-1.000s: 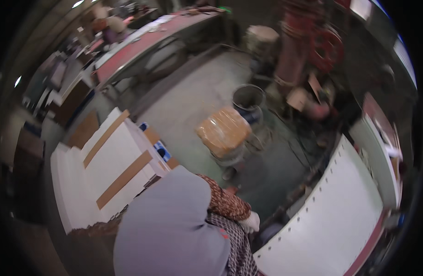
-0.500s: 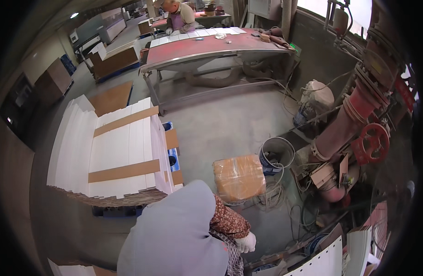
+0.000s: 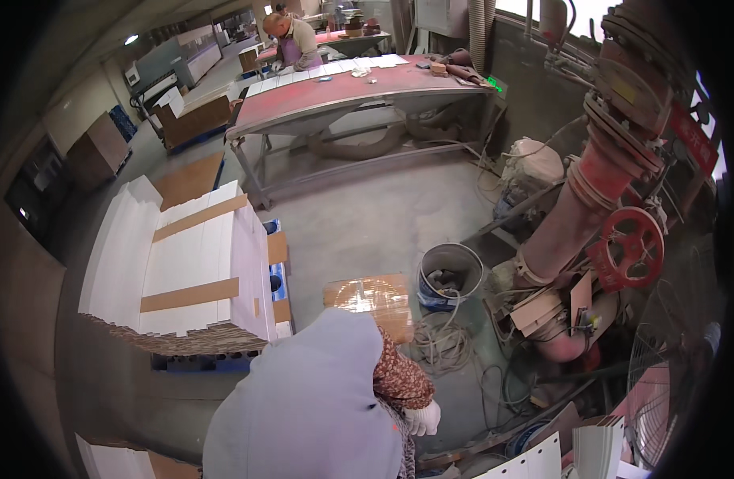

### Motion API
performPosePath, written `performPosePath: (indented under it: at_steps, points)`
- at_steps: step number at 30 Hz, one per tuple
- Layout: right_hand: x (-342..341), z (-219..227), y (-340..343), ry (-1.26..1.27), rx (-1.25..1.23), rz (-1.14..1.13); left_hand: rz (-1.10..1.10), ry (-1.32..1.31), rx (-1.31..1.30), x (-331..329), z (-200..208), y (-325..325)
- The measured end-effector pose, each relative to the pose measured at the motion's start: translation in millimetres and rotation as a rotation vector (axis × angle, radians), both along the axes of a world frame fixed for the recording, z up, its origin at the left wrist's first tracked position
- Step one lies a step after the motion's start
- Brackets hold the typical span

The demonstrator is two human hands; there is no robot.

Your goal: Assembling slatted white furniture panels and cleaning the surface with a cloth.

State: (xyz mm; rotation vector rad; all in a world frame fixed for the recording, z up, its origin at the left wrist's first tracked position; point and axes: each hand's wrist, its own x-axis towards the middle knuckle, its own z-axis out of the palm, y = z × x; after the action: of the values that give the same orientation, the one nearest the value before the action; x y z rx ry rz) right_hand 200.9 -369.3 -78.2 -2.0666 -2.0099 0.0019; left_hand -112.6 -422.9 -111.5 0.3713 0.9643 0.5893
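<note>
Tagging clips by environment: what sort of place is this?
Probably a factory or workshop floor, perhaps for board products: stacked white boards on a blue pallet, a long red-topped workbench with a person working at it, and a thick red pipe beside a red handwheel.

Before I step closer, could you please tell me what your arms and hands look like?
Only the left arm shows: plain grey cloth above, then a reddish-brown sleeve with a small mottled pattern. The left hand wears a white glove.
</note>
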Motion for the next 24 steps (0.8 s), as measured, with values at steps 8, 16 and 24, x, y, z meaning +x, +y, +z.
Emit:
performPosePath:
  at_steps: [8, 16, 24]
  points:
    - [55.3, 0.4, 25.6, -0.001, 0.039, -0.145, -0.066, 0.094, 0.028, 8.8, 23.5, 114.7]
    - [158.0, -69.1, -96.2, -0.012, 0.124, -0.665, 0.102, 0.327, 0.217, -23.4, 82.1, 192.0]
    - [138.1, -39.0, -133.5, 0.267, 0.25, -0.875, 0.17, 0.475, 0.448, -25.4, 120.3, 307.9]
